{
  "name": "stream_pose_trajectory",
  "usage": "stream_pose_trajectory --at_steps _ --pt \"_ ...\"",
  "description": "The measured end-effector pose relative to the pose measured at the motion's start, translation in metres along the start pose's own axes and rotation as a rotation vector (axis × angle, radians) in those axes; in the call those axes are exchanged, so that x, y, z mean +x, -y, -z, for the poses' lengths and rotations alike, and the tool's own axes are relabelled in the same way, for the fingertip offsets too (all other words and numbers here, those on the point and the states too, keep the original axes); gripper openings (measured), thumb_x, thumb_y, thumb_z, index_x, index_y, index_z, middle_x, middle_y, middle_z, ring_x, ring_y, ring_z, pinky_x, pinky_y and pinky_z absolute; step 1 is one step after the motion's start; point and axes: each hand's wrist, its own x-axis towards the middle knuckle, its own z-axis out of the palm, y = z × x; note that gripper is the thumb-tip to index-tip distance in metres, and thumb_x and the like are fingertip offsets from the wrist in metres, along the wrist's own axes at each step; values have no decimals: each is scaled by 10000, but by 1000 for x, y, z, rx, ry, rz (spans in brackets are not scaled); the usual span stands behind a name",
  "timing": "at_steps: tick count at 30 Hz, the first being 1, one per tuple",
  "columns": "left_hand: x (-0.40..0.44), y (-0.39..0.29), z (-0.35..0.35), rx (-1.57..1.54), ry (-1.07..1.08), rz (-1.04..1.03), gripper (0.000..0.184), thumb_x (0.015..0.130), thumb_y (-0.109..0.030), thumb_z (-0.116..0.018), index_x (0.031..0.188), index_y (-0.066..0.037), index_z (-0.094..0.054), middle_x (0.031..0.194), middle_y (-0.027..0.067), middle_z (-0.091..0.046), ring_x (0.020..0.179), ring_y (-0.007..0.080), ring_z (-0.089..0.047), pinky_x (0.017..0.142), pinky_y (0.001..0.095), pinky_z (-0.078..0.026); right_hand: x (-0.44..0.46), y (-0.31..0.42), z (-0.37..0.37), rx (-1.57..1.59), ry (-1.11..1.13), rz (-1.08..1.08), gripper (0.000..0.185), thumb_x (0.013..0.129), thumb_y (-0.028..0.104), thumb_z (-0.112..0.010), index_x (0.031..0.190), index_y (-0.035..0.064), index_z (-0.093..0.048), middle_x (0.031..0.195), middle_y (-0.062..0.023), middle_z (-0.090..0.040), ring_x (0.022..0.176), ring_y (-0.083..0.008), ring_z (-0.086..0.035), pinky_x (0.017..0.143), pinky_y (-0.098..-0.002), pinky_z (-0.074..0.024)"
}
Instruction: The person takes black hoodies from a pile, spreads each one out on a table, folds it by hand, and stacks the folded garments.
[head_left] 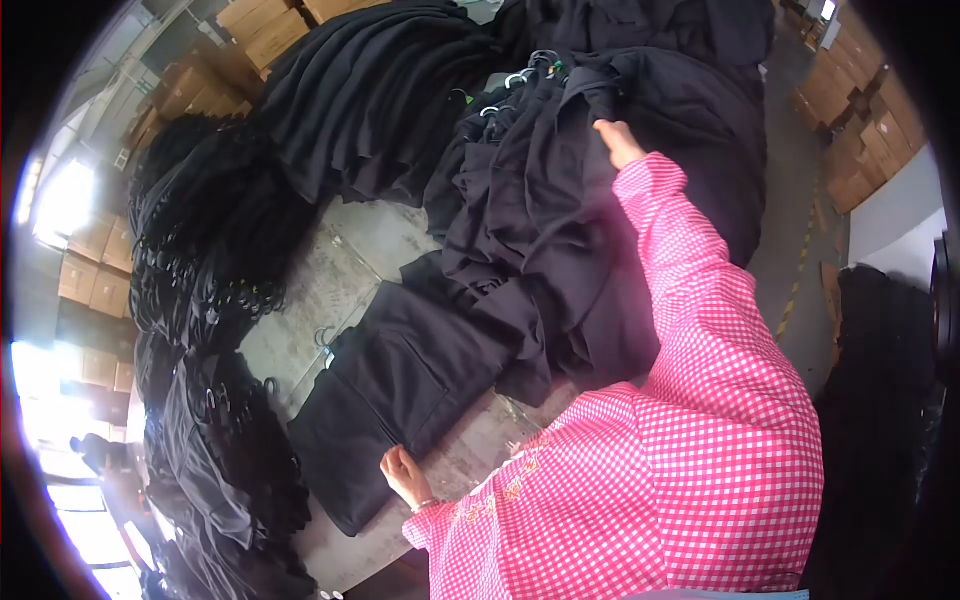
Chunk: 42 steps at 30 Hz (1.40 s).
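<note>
A black garment (pixel 400 350) lies spread on the grey table (pixel 345 240), with a hanger hook showing at its upper left edge. My left hand (pixel 405 474) is at this garment's lower edge, fingers closed on the cloth. Further up and to the right, my right hand (pixel 620 144) reaches to a heap of black garments on hangers (pixel 540 190), its fingers closed on dark cloth near the top of the heap. Several pale hanger hooks stick out of the heap to the left of my right hand.
Piles of black garments (pixel 370 90) stand at the back, and more hang in a dense stack (pixel 210 220) along the left. Cardboard boxes (pixel 865 150) are stacked at right, others at upper left. A dark pile (pixel 875 370) sits right of my sleeve.
</note>
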Motion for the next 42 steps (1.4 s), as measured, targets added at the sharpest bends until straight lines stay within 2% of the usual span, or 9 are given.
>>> stream_pose_trajectory --at_steps 4,7,11,17,22,25,33,39,42 --pt "-109 7 30 -249 -25 -137 115 861 -96 -530 932 -54 -609 980 82 -541 829 207 -549 665 273 -454 -119 -42 230 -58 -314 226 401 809 350 -588 855 -44 -528 738 -151 -573 638 -266 -523 620 -350 -423" --pt "-133 52 165 -134 124 -106 115 844 -66 -536 933 -51 -608 974 76 -545 814 197 -551 661 269 -457 -304 -22 304 -208 -408 333 392 853 351 -558 824 -28 -463 744 -175 -564 634 -293 -514 619 -381 -410" --pt "-150 53 242 -177 351 -265 164 799 -5 -550 945 -49 -609 951 79 -554 785 197 -551 655 278 -452 -462 29 424 -227 -395 174 599 842 405 -565 1183 -82 -491 1159 -234 -566 1073 -331 -548 881 -343 -436" --pt "-123 -39 242 -251 563 -423 175 786 0 -552 948 -41 -606 951 92 -562 794 222 -556 706 284 -453 -534 84 534 -196 -428 30 686 833 428 -582 1260 -90 -441 1301 -185 -481 1203 -274 -459 984 -296 -366" --pt "-146 -128 223 -412 670 -595 224 795 -24 -567 1018 -31 -592 977 107 -567 836 245 -566 750 296 -457 -617 141 611 -73 -533 86 522 887 333 -534 1268 -21 -480 1184 -146 -560 1019 -223 -541 930 -280 -381" --pt "-151 -195 203 -533 684 -711 373 798 -102 -616 1151 -18 -529 1047 136 -554 895 260 -558 798 324 -455 -641 119 675 -490 -704 74 524 898 329 -509 1287 -18 -452 1191 -155 -548 1047 -239 -526 936 -282 -381" --pt "-157 -289 152 -795 975 -667 872 712 -261 -773 1409 -127 -268 1416 139 -296 1273 315 -312 1018 486 -252 -624 3 631 -365 -257 142 482 887 293 -511 1259 -13 -476 1161 -146 -566 1012 -229 -539 908 -282 -393" --pt "-166 -214 168 -586 697 -561 819 739 -202 -746 1400 -101 -272 1401 144 -325 1248 284 -356 1013 453 -295 -598 -43 546 -251 75 233 452 879 265 -513 1239 -8 -494 1139 -139 -580 985 -221 -548 886 -281 -402" --pt "-179 -166 180 -655 881 -544 641 762 -269 -732 1268 2 -446 1236 153 -497 1134 227 -476 969 323 -373 -591 -44 514 -215 197 270 438 875 251 -513 1228 -6 -503 1128 -136 -587 972 -217 -553 876 -281 -406"
